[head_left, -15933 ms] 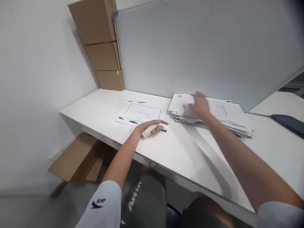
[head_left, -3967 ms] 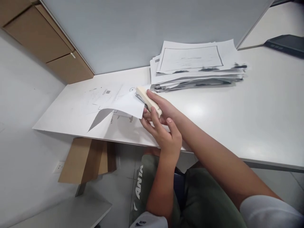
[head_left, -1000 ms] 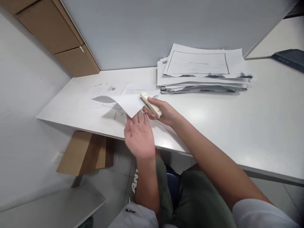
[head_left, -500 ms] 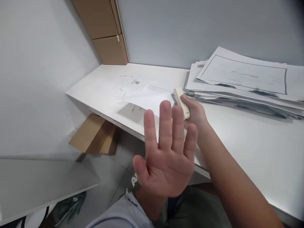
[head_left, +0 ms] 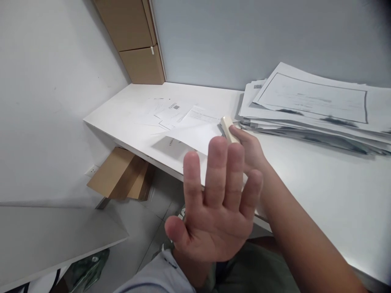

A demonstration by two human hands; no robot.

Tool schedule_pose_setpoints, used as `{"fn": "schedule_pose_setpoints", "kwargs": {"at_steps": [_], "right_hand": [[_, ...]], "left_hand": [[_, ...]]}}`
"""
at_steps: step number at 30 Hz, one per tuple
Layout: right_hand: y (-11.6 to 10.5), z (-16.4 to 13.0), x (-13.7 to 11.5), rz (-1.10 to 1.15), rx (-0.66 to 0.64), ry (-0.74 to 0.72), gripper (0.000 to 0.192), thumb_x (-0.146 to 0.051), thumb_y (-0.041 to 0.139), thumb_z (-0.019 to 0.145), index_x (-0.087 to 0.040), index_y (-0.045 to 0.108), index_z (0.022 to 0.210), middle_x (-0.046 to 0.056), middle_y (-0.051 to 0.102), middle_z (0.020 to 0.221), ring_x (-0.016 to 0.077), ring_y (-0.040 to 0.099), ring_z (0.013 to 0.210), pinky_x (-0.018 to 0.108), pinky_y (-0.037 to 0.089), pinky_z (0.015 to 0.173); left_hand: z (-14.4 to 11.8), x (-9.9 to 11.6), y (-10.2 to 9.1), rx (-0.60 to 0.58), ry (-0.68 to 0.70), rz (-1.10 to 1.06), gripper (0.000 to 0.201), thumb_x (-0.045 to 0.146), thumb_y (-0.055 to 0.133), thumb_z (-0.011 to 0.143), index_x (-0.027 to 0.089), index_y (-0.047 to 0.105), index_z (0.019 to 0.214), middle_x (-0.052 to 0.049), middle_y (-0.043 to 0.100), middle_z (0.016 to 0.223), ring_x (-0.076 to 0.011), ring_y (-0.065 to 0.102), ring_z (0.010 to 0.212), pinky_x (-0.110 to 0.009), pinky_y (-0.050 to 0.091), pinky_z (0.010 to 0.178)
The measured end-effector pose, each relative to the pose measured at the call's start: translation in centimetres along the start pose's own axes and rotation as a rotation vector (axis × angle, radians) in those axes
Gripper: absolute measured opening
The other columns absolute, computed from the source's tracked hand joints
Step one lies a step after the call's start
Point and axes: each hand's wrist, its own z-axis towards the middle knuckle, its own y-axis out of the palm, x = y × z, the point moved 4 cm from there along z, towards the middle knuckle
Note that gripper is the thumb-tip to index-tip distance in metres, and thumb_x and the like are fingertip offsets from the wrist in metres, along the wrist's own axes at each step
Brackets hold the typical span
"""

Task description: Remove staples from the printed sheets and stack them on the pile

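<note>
My left hand (head_left: 216, 228) is raised in front of the camera, palm towards me, its fingers stretched out and slightly spread. Nothing is in it. Behind it, over the desk, my right hand (head_left: 249, 148) grips a cream stapler (head_left: 229, 131), with the thumb on its top. The stapler's lower end is hidden by my left fingers. A white sheet of paper (head_left: 194, 134) lies against the stapler's left side, its near edge raised and casting a shadow. Whether the stapler's jaws are on the sheet cannot be made out. Printed papers (head_left: 174, 109) lie behind it.
A thick stack of large printed sheets (head_left: 314, 97) sits at the back right of the white desk (head_left: 113, 106). Cardboard boxes (head_left: 142, 65) stand at the far left corner. Below the desk is an open carton (head_left: 111, 173); a grey panel (head_left: 55, 232) is at lower left.
My left hand has moved slightly down and nearer the camera, its fingers a little more apart. The stapler in my right hand has shifted slightly left, and more of it is covered.
</note>
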Motion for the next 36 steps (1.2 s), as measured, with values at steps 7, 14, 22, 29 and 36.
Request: {"fn": "schedule_pose_setpoints", "kwargs": {"at_steps": [7,14,22,29,36], "right_hand": [[0.2,0.0,0.2,0.022,-0.05,0.13,0.024,-0.04,0.056,0.091,-0.021,0.063,0.079,0.002,0.064,0.064,0.0121,0.054,0.047,0.024,0.042,0.04],[-1.0,-0.6,-2.9,-0.043,-0.2,0.201,0.035,-0.049,0.061,0.086,-0.013,0.063,0.087,0.005,0.065,0.063,0.0137,0.053,0.038,0.024,0.04,0.033],[-1.5,-0.6,-5.5,0.072,-0.19,-0.204,0.059,-0.07,0.037,0.087,-0.026,0.063,0.116,0.007,0.066,0.126,0.0314,0.053,0.13,0.057,0.048,0.098],[1.3,-1.1,-5.4,0.177,-0.254,-0.284,0.057,-0.06,0.035,0.09,-0.031,0.051,0.137,0.001,0.05,0.147,0.023,0.019,0.152,0.057,0.023,0.119],[1.6,-1.1,-4.6,0.168,-0.116,-0.259,0.051,-0.06,0.042,0.09,-0.03,0.058,0.128,0.006,0.06,0.136,0.0267,0.04,0.142,0.054,0.042,0.11]], "left_hand": [[0.0,1.0,-0.4,0.113,0.087,0.129,0.071,0.084,0.003,0.082,0.06,-0.014,0.146,0.024,0.018,0.159,-0.0168,-0.014,0.15,-0.044,0.024,0.125],[2.1,1.2,-2.8,0.262,0.177,0.145,0.059,0.072,0.011,0.093,0.057,0.015,0.149,0.018,0.019,0.161,-0.0233,0.005,0.153,-0.048,0.028,0.123],[4.4,-3.4,-1.5,0.271,0.274,0.011,0.048,0.047,0.028,0.1,0.037,0.04,0.145,0.004,0.035,0.158,-0.0231,0.019,0.151,-0.044,0.021,0.125],[4.1,-5.6,0.9,-0.013,0.244,0.137,0.062,0.042,0.039,0.1,0.04,0.012,0.156,0.004,0.007,0.166,-0.0234,0.002,0.153,-0.047,0.011,0.126],[4.0,-7.1,1.8,-0.131,0.242,0.53,0.077,0.042,0.04,0.1,0.035,-0.013,0.155,0.001,-0.017,0.164,-0.0259,-0.014,0.151,-0.053,0.006,0.125]]}}
